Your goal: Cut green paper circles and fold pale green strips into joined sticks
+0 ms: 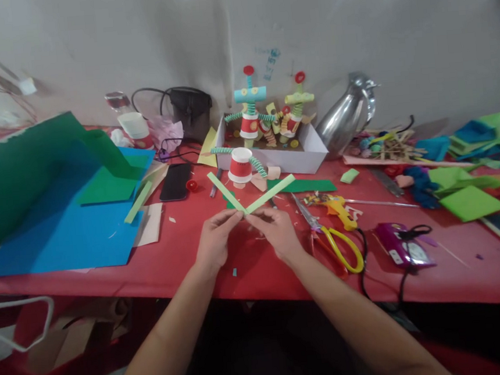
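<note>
Two light green paper strips (273, 193) meet in a V between my hands, above the table's front part. My left hand (217, 237) pinches the V at its lower point, on the left side. Opposite it, my right hand (278, 232) pinches the same point, fingertips nearly touching the left ones. Whether the strips are glued or only overlap there, I cannot tell. Just behind them stands a red and white paper cup figure (240, 166) with folded green paper arms. A dark green paper strip (304, 185) lies behind my right hand.
Yellow-handled scissors (343, 249) and a yellow glue gun (342, 210) lie right of my hands. A white box (274, 161) with finished cup figures stands behind, beside a steel jug (344, 115). At left are blue card (61, 227) and a phone (176, 181).
</note>
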`<state>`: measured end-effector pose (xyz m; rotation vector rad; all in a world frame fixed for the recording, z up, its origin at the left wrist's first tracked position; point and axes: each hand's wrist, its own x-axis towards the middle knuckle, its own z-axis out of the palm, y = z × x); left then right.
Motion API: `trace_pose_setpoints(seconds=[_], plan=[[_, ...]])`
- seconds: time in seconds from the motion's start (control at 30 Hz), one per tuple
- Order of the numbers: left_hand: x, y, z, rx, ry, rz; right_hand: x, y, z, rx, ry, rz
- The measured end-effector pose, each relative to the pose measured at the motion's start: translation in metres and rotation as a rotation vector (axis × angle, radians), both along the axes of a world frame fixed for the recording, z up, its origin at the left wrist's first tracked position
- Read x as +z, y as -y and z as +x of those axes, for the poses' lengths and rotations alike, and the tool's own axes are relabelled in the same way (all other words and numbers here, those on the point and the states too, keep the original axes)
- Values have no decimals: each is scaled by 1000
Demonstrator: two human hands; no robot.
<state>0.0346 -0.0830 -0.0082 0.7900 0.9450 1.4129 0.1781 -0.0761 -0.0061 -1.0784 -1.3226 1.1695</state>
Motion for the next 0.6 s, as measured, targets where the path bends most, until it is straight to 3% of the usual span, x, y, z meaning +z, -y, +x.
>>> trace_pose_setpoints(seconds=[0.17, 0.6], plan=[[4, 0, 0, 62, 28, 66, 2, 3, 0, -14, 10, 43], [3, -2, 2, 75, 46, 35, 11, 5, 1, 34, -61, -1]])
